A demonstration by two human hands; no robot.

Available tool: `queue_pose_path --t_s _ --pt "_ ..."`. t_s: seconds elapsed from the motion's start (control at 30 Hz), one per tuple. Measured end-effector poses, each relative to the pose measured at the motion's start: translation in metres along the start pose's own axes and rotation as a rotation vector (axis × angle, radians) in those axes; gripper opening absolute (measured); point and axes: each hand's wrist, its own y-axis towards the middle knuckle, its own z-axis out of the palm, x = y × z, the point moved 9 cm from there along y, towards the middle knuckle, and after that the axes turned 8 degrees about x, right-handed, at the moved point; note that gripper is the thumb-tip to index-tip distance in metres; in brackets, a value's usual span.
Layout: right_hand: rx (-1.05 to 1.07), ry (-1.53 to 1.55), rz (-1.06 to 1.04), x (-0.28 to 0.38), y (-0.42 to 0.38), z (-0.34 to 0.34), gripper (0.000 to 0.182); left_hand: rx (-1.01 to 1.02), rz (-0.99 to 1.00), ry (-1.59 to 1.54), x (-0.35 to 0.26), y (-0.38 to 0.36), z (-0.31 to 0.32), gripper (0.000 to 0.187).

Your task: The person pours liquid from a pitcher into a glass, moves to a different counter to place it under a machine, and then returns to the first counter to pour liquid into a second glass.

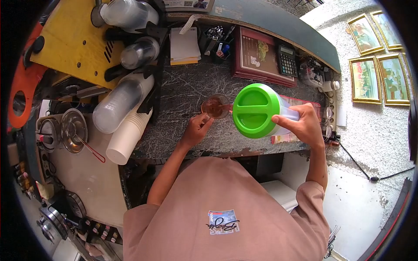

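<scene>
A clear cup (215, 107) with reddish-brown liquid in it stands on the dark, scratched counter. My left hand (198, 129) pinches its near side with thumb and fingers. Just to the right, my right hand (303, 124) grips a clear plastic pitcher (287, 114) by its handle side. The pitcher is tilted towards the cup, and its round, bright green lid (254, 111) faces me. A little reddish-brown liquid shows between the pitcher and the cup's right rim. The lid hides most of the pitcher's body and its level.
Stacked paper cups (128, 137) and clear plastic cups (124, 102) lie on their sides at the left. Behind are notepaper (184, 45), a pen holder (220, 52), maroon menus (261, 54) and a calculator (287, 61). A metal strainer (74, 130) rests at far left.
</scene>
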Motion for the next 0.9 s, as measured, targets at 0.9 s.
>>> queue_pose_path --t_s 0.9 --pt "0.045 -0.067 0.029 0.0040 0.0014 -0.0002 0.039 -0.033 0.067 0.002 0.0013 0.0004 -0.0002 0.021"
